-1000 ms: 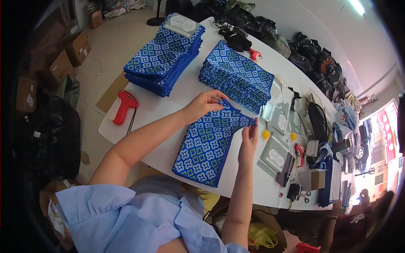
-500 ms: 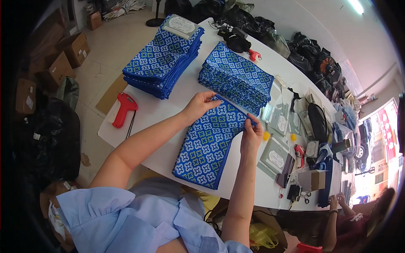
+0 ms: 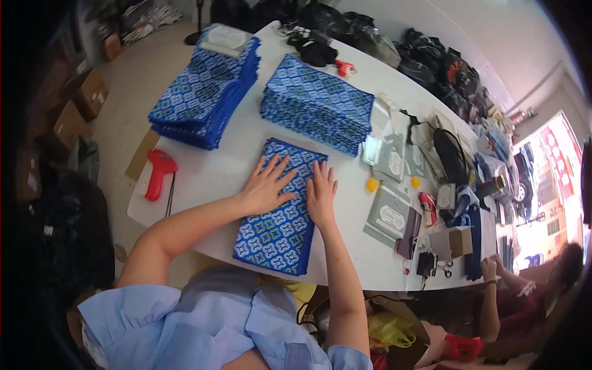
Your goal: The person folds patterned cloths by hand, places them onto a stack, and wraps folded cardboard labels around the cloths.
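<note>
A folded blue cleaning cloth with a white and green pattern lies flat on the white table in front of me. My left hand rests on it palm down, fingers spread. Along its right edge lies my right hand, fingers stretched out and pressing on the fabric. Behind the cloth stands a stack of matching folded cloths. Farther left is a taller stack, topped by a grey-green label card.
A red tagging gun lies at the table's left edge. On the right are grey label cards, yellow pieces, a black pouch and scissors. A co-worker's hands are at the far right. Black bags line the wall.
My hands have let go of the cloth's far corners and now lie flat on it. The far edge, which was lifted, is down on the table. The view has shifted slightly.
</note>
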The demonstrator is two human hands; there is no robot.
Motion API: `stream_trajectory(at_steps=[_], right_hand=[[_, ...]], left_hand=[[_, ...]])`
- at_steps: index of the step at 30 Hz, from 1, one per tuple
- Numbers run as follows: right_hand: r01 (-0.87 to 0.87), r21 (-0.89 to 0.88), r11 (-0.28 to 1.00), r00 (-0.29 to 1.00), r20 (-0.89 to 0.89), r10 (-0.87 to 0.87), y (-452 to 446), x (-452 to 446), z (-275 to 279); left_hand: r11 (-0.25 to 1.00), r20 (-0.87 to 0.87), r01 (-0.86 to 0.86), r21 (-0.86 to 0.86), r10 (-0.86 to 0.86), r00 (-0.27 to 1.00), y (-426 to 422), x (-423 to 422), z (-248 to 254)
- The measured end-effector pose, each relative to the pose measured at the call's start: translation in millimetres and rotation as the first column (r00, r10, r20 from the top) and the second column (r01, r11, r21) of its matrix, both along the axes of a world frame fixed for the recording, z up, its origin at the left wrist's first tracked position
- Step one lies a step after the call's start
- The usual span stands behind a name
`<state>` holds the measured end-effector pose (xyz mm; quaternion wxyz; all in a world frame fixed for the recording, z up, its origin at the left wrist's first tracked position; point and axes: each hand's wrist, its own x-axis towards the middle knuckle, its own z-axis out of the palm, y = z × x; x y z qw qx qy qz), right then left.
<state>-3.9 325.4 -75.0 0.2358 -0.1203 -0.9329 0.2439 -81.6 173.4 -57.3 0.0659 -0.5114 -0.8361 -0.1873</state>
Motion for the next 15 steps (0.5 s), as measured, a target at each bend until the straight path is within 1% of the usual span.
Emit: stream_trajectory(at_steps=[1, 2, 3, 4, 5, 6, 7, 9, 10, 12, 13, 14, 15], right_hand=[[0.029, 0.001, 1.0, 1.0, -0.011, -0.029, 14, 1, 2], [0.069, -0.046, 0.997, 0.994, -0.084, -0.073, 33, 4, 5], [0.101, -0.093, 0.99, 0.982, -0.148, -0.114, 52, 9, 8], [0.235, 0.01, 0.972, 0.963, -0.141, -0.231, 69, 10, 14], [0.3, 0.096, 0.949, 0.95, -0.125, -0.287, 92, 10, 13], [0.355, 0.183, 0.917, 0.934, -0.114, -0.339, 111, 8, 11], [0.363, 0.187, 0.913, 0.931, -0.121, -0.345, 122, 4, 15], [0.449, 0.325, 0.833, 0.86, 0.096, -0.501, 141, -9, 25], [0.454, 0.326, 0.829, 0.86, 0.083, -0.504, 148, -16, 28], [0.452, 0.299, 0.841, 0.82, 0.233, -0.523, 159, -33, 31], [0.435, 0.46, 0.774, 0.788, 0.222, -0.575, 169, -42, 10], [0.436, 0.458, 0.775, 0.792, 0.213, -0.571, 181, -52, -10], [0.463, 0.394, 0.794, 0.793, 0.217, -0.57, 193, -61, -26]], left_hand=[[0.998, 0.044, -0.023, -0.061, 0.025, 0.999, -1, -2, -2], [0.998, 0.04, 0.005, -0.062, -0.003, 0.999, 0, -3, 0], [0.995, 0.04, -0.009, -0.097, 0.013, 0.999, 0, -1, 3], [0.991, 0.035, -0.027, -0.129, 0.031, 0.999, 1, -1, 4], [0.997, 0.007, -0.017, -0.069, 0.017, 1.0, 1, -2, 2], [0.998, 0.006, -0.008, -0.064, 0.008, 1.0, 2, -1, 2], [0.998, 0.022, -0.011, -0.067, 0.012, 1.0, 2, -1, 4], [0.999, 0.034, -0.018, -0.044, 0.02, 0.999, 1, -2, 2], [0.999, 0.023, -0.016, -0.037, 0.017, 1.0, 3, -4, 2], [1.0, 0.036, -0.017, -0.011, 0.018, 0.999, 4, -8, 5], [1.0, 0.049, -0.024, -0.008, 0.025, 0.998, 1, -1, 1], [1.0, 0.04, -0.029, -0.006, 0.029, 0.999, 0, -1, 2], [0.999, 0.038, -0.03, -0.016, 0.031, 0.999, 0, -1, 3]])
